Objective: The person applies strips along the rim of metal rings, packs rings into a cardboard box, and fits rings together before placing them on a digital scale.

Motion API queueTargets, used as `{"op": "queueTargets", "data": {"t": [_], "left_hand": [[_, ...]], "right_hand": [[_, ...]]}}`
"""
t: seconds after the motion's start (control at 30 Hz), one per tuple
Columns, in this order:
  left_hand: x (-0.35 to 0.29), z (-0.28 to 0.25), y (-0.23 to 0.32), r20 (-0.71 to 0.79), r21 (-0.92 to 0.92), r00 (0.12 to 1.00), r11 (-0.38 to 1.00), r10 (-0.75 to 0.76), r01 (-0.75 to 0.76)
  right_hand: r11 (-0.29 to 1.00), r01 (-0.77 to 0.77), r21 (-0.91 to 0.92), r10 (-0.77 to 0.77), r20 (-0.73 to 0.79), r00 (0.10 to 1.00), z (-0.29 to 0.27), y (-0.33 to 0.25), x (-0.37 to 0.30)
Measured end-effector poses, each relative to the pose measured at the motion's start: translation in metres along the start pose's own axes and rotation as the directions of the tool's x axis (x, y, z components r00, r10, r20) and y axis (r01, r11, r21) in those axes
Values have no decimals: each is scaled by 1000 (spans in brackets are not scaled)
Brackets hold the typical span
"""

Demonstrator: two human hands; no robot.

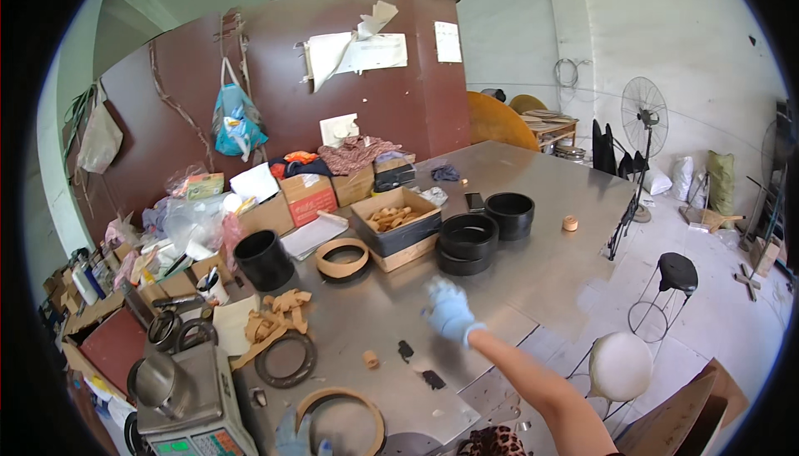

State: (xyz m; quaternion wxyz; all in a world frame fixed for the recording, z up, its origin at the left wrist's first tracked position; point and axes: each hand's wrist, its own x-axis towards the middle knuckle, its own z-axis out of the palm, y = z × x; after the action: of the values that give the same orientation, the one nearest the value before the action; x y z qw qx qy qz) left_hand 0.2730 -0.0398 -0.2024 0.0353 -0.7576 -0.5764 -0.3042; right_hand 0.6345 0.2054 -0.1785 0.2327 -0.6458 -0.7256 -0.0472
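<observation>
My left hand, in a pale blue glove, is at the bottom edge with its fingers around the left rim of a large ring wrapped in tan tape. Part of that hand is cut off by the frame. My right hand, gloved the same way, is stretched over the metal table with its fingers apart and nothing visible in them. Just beyond it stand two stacked black rings and another black ring. A small tan tape roll and dark scraps lie between my hands.
A scale bearing a metal pot stands at the left. Near it are a flat dark ring and crumpled tan tape. Farther back are a black cylinder, a tan-wrapped ring and a box of tan pieces. Stools stand right.
</observation>
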Motion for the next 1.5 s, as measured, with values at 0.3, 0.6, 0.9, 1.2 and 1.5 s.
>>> {"op": "queueTargets", "data": {"t": [0.3,0.6,0.9,1.2,1.5], "left_hand": [[19,-30,23,50,-8,999,1000,-13,13],[56,-29,53,48,-75,996,994,78,-75],[79,-13,155,75,-32,849,853,523,-522],[32,7,311,176,-265,679,698,713,-665],[-30,25,311,365,-176,578,663,730,-727]], "right_hand": [[951,-272,-147,283,61,957,18,129,118],[993,-110,-37,91,-332,939,6,102,72],[970,-234,59,231,-510,829,-141,129,-319],[-286,-708,645,816,-224,-533,-94,331,-800],[-582,-809,-84,808,51,-586,22,336,-872]]}}
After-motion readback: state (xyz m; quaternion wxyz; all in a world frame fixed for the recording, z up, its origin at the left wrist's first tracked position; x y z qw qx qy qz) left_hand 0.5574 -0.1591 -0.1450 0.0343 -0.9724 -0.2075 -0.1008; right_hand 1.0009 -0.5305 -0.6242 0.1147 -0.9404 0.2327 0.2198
